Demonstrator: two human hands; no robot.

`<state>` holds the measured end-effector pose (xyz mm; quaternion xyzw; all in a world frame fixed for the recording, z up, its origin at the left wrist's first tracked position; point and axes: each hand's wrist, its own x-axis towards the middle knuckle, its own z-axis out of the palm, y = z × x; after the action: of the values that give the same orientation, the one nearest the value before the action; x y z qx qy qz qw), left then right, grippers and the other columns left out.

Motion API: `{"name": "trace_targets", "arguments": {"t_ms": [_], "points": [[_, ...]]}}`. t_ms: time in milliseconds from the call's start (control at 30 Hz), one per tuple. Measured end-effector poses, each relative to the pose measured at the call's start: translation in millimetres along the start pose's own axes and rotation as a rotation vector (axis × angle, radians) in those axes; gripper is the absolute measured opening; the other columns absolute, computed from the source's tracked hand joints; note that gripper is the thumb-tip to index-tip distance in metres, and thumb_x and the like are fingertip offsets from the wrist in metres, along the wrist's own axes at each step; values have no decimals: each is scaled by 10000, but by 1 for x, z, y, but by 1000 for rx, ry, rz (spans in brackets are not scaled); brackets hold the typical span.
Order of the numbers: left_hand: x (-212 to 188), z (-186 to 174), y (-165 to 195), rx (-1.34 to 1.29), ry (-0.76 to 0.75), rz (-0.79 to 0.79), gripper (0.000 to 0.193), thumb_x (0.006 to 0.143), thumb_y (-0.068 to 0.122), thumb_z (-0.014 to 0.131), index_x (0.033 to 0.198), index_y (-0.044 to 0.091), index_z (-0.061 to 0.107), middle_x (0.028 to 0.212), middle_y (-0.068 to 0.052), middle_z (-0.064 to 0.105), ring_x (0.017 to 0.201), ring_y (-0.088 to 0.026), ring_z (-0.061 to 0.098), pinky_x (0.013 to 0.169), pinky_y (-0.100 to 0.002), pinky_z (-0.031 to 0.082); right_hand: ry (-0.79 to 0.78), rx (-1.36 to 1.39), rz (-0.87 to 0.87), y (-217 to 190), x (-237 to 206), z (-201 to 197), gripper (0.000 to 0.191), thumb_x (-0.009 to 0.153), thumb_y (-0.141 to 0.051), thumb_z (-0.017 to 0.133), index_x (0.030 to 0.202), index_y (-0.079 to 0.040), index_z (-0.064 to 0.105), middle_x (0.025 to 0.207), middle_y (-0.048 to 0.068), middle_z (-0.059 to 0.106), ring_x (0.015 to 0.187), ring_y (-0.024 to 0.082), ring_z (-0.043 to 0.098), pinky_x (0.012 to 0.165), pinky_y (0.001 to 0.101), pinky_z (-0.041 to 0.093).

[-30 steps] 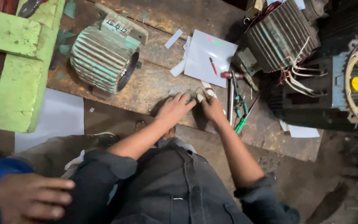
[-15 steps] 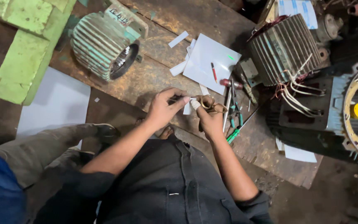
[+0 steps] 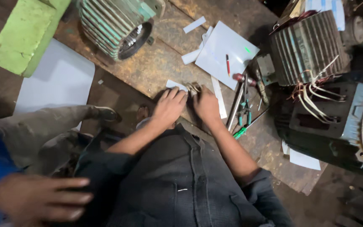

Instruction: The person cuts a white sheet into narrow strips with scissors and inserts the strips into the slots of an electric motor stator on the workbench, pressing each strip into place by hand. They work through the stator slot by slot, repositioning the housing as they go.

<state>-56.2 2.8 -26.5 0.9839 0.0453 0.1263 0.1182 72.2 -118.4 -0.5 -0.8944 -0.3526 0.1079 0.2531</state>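
Paper strip (image 3: 175,85) now lies under the left hand (image 3: 169,106), pressed flat; the right hand (image 3: 206,105) has closed on small metal pieces (image 3: 193,88) beside it.

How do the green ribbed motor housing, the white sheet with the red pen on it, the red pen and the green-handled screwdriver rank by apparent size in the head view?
1. Green ribbed motor housing, partly cut off by the frame edge.
2. White sheet.
3. Green-handled screwdriver.
4. Red pen.
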Motion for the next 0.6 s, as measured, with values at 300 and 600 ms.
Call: {"name": "trace_targets", "arguments": {"t_ms": [300,600], "points": [[-16,2,11,68,-13,-61,481,870,165,555,1320,11,624,1403,-128,561,1338,-320,499,1087,-405,444,-81,-183,-125,-8,-3,2,335,916,-176,624,1220,-34,631,1135,235,702,946,433,687,789,506,547],[22,-2,2,97,-141,77,315,824,160,612,1132,113,659,1314,-52,583,1183,-253,549,909,-353,534,-84,8,-50,31,31,-10,404,897,-126,672,1255,28,564,1145,295,650,1048,517,623,901,552,507]]}}
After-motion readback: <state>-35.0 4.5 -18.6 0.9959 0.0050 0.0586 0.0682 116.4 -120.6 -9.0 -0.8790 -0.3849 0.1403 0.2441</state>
